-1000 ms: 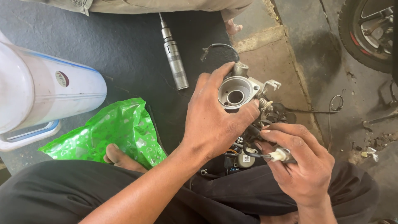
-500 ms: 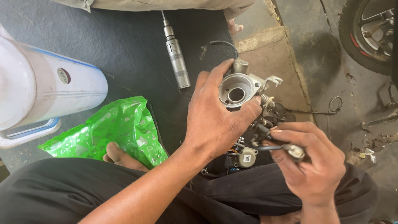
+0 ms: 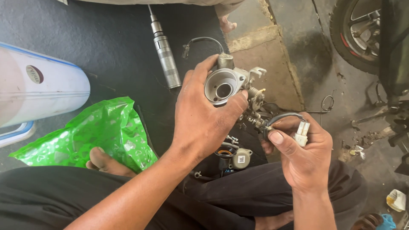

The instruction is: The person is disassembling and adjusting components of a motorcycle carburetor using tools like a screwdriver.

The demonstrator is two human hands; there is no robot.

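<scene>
Holding a grey metal carburettor (image 3: 226, 87) up over the lap, the left hand (image 3: 204, 119) wraps it from the near-left side: the thumb lies along the top by the round bore, the fingers curl under the right edge, so this grip is closed firmly on the body. The bore faces the camera, tilted slightly left. A thin black hose (image 3: 204, 40) loops off the far top of the carburettor.

Just right of it, the right hand (image 3: 304, 157) pinches a small white plug (image 3: 301, 133) between thumb and forefinger; its grip is closed on the plug, and a black wire (image 3: 281, 117) arcs from there back toward the carburettor's right side. The two hands are close, nearly touching at the fingertips.

Below the hands, on dark trousers (image 3: 264, 196), lie a small grey sensor (image 3: 240, 158) and a black ring with an orange inside (image 3: 225, 152).

On the dark mat (image 3: 85, 42) far of the hands rests a long steel cylinder (image 3: 164, 51), pointing away. A crumpled green bag (image 3: 102, 136) sits left and near, with bare toes (image 3: 104, 161) touching its near edge. A white, blue-edged panel (image 3: 38, 91) lies at far left. At far right stands a wheel (image 3: 355, 34) on stained concrete, with a wire loop (image 3: 327, 103) on the floor between it and the hands.
</scene>
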